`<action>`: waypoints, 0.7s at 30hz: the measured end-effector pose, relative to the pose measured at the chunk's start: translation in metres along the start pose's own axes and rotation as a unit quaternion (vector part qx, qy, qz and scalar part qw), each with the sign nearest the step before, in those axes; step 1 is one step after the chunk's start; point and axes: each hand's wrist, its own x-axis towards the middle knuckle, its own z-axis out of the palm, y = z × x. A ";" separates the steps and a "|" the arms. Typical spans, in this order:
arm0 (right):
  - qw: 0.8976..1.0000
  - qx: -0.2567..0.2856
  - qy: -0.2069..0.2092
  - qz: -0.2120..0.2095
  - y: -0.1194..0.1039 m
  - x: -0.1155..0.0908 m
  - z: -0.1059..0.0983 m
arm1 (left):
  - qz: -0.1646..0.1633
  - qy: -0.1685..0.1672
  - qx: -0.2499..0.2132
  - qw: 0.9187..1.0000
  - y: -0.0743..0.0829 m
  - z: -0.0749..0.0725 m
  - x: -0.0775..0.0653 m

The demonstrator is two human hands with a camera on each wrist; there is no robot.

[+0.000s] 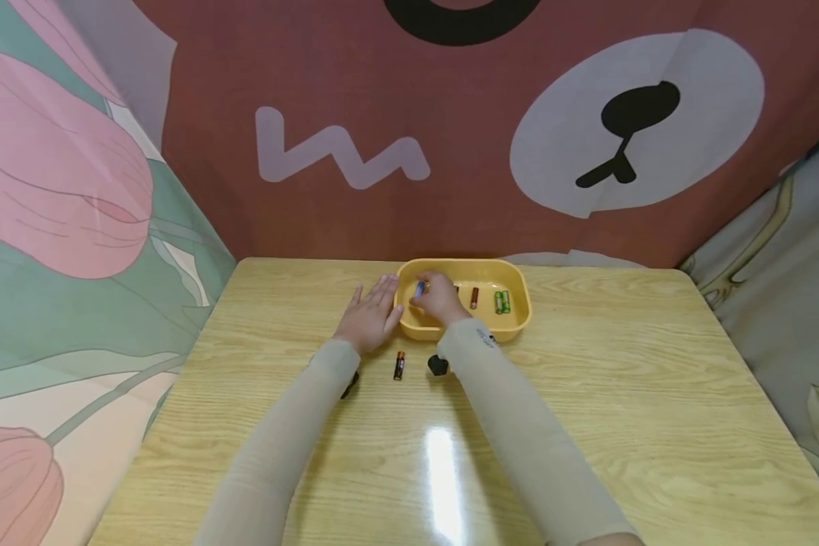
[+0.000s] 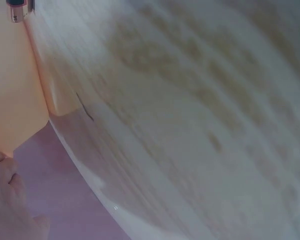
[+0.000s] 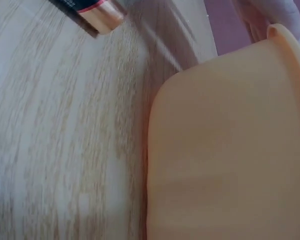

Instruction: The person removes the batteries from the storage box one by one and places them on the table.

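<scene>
My left hand (image 1: 371, 315) lies with straight fingers against the left end of a yellow plastic tub (image 1: 464, 334). Over the inside of that tub, my right hand (image 1: 441, 298) pinches a blue battery (image 1: 419, 289) near the left wall. A red-brown battery (image 1: 474, 298) and two green batteries (image 1: 502, 302) lie on the tub's floor, to the right of the right hand. On the table in front of the tub, between the forearms, is a black battery with a copper end (image 1: 399, 365). The right wrist view shows the tub's outer wall (image 3: 230, 140) close up; the pinching fingers are hidden there.
The wooden table (image 1: 641, 394) carries the tub near its back edge. Behind it hangs a brown cloth with a bear print (image 1: 355, 220), and a floral cloth (image 1: 61, 167) hangs at the left. A black wrist-camera piece (image 1: 437, 365) sits below the right wrist.
</scene>
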 end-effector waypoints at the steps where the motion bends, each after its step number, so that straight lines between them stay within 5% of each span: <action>1: 1.000 -0.003 0.001 0.001 0.000 0.000 0.000 | 0.000 0.000 0.000 1.000 0.000 0.000 0.000; 21: 0.997 -0.076 -0.005 -0.010 0.002 0.003 0.007 | -0.001 0.008 -0.008 1.000 0.002 0.001 -0.001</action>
